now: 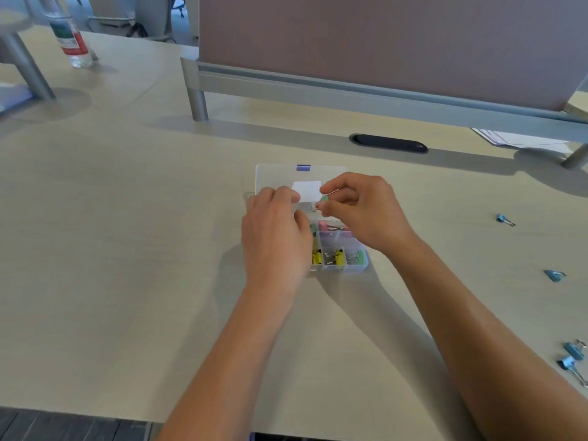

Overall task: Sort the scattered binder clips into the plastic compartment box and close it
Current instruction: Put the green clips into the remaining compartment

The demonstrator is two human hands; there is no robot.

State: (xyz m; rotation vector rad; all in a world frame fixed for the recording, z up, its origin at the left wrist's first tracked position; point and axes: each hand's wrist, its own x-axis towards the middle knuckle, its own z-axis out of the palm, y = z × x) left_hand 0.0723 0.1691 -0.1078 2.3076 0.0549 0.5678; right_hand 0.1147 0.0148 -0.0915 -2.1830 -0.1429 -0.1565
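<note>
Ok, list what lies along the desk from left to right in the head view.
Water bottle → left hand → right hand over the compartment box → loose blue binder clips on the right.

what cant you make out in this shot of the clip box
Head view:
- Left compartments of the box: covered by the left hand.
- Green clip: mostly hidden in the right hand.
- Blue clips: cut by the right edge.
- Bottle: top cut off.
</note>
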